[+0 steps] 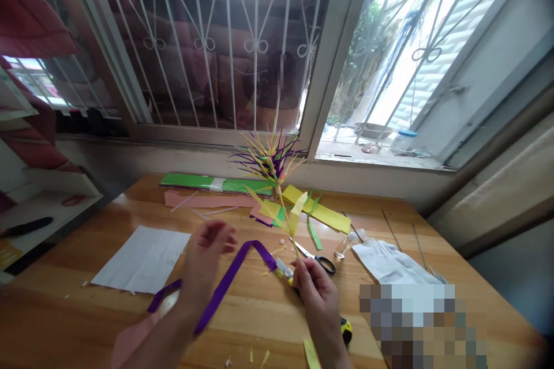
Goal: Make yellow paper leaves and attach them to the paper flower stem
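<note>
My right hand (pixel 317 291) is closed around the thin stem of a paper flower (pixel 272 164), held upright over the wooden table (pixel 108 219). The flower has a spiky head of purple, yellow and pink strips and yellow paper leaves lower on the stem. My left hand (pixel 208 259) hovers to the left with its fingers apart and slightly blurred, holding nothing. A long purple paper strip (pixel 225 285) lies across the table below and between both hands.
Scissors (pixel 318 259), a small glue bottle (pixel 344 247) and a yellow cutter (pixel 346 330) lie near my right hand. White paper (pixel 142 259), green, pink and yellow sheets (pixel 216 184), a white bag (pixel 389 265) and thin wires also lie on the table. A barred window stands behind.
</note>
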Tool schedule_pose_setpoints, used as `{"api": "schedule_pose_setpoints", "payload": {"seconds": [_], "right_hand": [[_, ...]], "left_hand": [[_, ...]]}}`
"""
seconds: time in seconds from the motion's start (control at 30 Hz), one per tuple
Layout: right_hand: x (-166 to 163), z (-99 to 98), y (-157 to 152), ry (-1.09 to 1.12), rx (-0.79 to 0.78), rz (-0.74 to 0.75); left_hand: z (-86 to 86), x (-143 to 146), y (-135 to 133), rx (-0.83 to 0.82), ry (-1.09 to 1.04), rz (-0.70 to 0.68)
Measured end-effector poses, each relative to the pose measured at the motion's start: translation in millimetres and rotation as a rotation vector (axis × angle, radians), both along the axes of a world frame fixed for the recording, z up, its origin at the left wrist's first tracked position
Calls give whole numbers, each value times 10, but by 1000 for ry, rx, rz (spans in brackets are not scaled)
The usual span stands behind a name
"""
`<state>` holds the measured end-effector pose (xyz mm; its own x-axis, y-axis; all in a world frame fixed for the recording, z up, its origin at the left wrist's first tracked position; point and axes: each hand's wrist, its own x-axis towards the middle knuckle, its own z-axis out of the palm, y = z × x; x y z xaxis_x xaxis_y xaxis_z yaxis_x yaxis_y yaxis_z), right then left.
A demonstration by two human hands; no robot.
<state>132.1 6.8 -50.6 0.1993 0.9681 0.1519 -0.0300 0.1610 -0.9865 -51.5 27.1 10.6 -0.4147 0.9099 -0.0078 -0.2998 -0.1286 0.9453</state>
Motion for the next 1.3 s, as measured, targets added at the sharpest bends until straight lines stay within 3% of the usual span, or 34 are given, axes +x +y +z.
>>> {"api": "schedule_pose_setpoints", "payload": {"seconds": [0.1,0.27,0.4,0.53,0.63,0.8,0.97,1.07,1.13,1.3], "right_hand": [[-179,-9,-47,-30,25,12],[-429,-12,-168,24,-8,107],[-285,74,-159,39,-17,221],[21,281,-31,113,75,141],[145,476,108,224,119,322],[248,736,380,347,60,541],[230,795,482,442,-69,703],[124,784,442,388,-131,838],[63,790,418,340,-111,847],[-43,817,389,234,-107,690]], "left_hand": [[-182,359,-126,-17,53,-309],[-248,628,-198,-71,59,-448],[-156,493,-204,-76,110,-419],[-24,271,-237,-93,79,-444],[21,147,-261,-65,64,-553],[-20,14,-266,-11,91,-688],[-61,-85,-280,-20,100,-738],[-72,-114,-304,-37,95,-761],[-82,-127,-321,-46,98,-765],[-125,-150,-352,-61,113,-759]]}}
